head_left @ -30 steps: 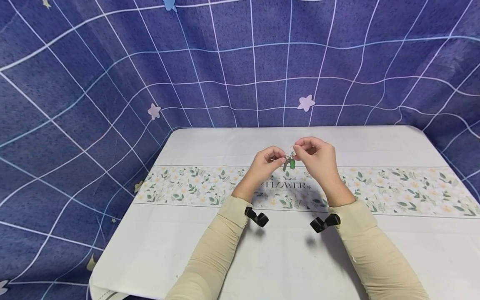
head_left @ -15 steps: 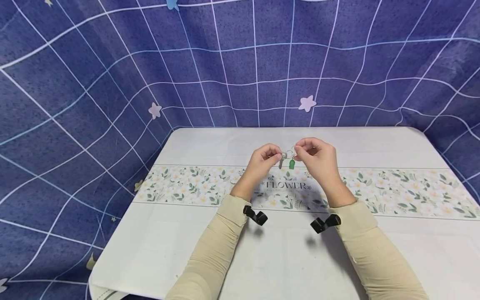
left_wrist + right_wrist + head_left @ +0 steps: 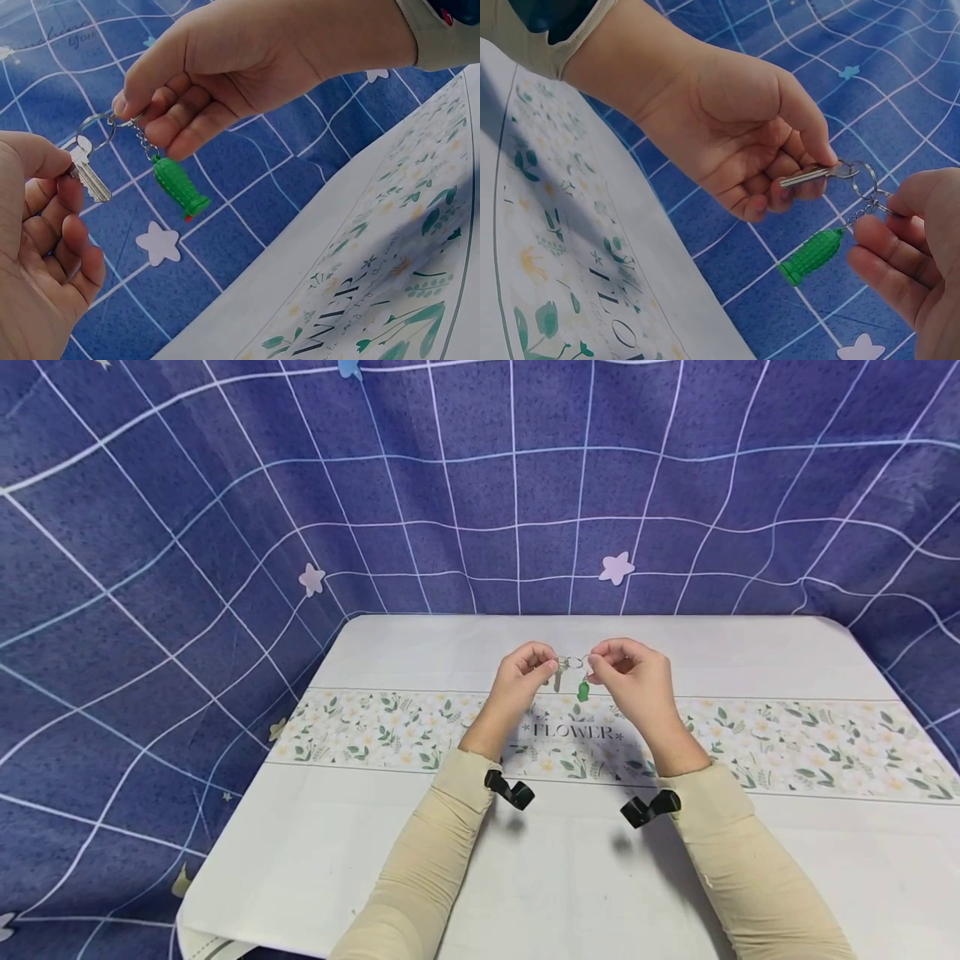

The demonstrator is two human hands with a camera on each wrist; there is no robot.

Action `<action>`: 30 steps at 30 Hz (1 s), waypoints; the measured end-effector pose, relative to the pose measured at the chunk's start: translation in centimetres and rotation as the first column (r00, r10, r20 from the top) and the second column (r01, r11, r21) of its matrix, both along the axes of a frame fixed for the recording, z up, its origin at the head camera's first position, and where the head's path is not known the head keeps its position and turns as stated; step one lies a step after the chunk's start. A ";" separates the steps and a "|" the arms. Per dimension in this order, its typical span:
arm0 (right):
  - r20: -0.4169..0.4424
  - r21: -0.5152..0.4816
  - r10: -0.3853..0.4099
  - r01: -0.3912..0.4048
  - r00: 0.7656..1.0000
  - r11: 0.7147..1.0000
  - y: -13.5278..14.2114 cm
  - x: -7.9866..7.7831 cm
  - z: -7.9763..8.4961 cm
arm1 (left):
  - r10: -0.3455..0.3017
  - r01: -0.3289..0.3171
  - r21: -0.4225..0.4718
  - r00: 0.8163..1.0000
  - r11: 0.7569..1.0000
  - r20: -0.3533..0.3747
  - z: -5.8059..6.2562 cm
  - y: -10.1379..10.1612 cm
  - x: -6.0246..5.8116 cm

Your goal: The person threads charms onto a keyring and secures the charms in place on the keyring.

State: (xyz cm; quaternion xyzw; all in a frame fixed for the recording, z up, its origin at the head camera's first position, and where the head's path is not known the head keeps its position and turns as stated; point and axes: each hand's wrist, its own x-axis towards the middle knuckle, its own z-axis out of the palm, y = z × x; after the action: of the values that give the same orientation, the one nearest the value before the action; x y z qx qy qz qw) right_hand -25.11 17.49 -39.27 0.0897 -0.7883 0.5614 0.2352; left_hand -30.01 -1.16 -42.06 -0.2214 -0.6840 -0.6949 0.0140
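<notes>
My left hand [image 3: 517, 683] pinches a silver key [image 3: 91, 178] between thumb and forefinger. The key is threaded on a metal split ring [image 3: 864, 180], which spans the gap between both hands. Opposite, my right hand [image 3: 637, 683] pinches a second, linked ring [image 3: 885, 201] with thumb and fingertips; part of that ring is hidden by the fingers. From a short chain [image 3: 857, 217] at the right fingertips hangs a green bumpy charm [image 3: 178, 187] with a small red bit at its lower end. Both hands are held up over the table.
A white tablecloth [image 3: 360, 843] with a floral printed band [image 3: 390, 731] covers the table. Behind and to the left hangs a blue curtain [image 3: 480, 485] with a grid and stars. Black wrist mounts [image 3: 510, 790] sit on the sleeves.
My left hand has drawn left and slightly up with the key, widening the gap between the hands. The rings now stretch between them and the charm hangs apart from the key.
</notes>
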 end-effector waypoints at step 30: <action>-0.065 -0.031 0.126 -0.128 0.990 0.991 -2.1 1.5 0.8 | 0.079 -0.075 0.058 0.995 0.996 -0.062 1.8 0.2 0.9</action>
State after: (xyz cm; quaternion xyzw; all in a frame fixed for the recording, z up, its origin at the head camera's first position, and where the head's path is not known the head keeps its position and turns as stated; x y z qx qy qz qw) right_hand -23.65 15.38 -38.43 0.1532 -0.7633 0.5857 0.2254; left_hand -29.07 -0.93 -40.23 -0.2168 -0.6718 -0.7050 0.0689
